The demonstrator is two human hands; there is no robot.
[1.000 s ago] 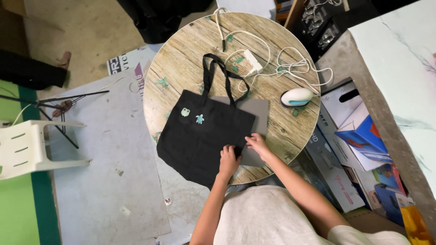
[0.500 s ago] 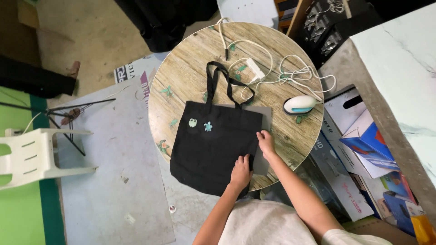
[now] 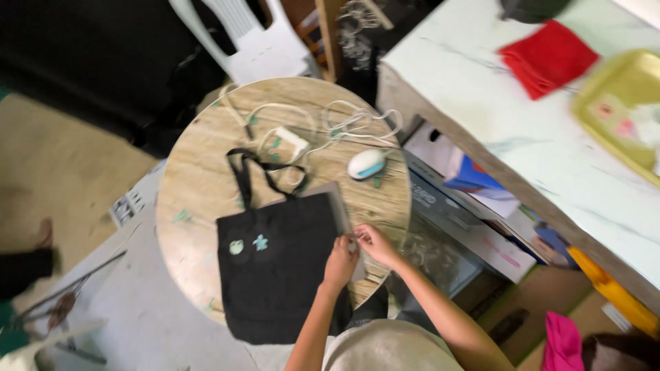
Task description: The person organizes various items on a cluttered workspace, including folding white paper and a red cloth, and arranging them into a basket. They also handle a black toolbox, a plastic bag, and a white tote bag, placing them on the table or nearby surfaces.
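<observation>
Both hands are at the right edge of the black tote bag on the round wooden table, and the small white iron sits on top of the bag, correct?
Not quite. The head view shows the small white iron on the bare round wooden table, beyond the black tote bag and apart from it. The rest holds: the left hand and right hand meet at the bag's right edge.

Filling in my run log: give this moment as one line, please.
left hand: on black tote bag edge | right hand: beside it, at grey sheet | surface: round wooden table | nearby: small iron, white cable
</observation>
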